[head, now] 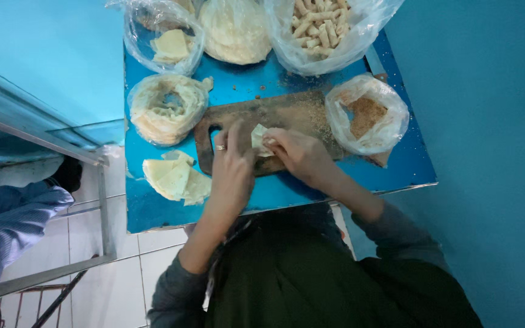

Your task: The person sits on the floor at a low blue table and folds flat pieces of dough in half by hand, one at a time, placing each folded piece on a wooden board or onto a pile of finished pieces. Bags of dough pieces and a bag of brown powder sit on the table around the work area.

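On a blue table (153, 212) against blue walls, both hands, the left hand (231, 164) and right hand (299, 155), pinch closed on a pale wrapper (258, 138) over the wooden board (287, 115), apparently mid-fold; next comes a firm, even roll.

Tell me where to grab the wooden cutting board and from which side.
Grip the board by its handle, the rounded end with a cut-out hole, coming from the side where the stack of wrappers lies. That end lies bare, while both hands, the left hand and right hand, work over the middle, and crumbs cover the far end.
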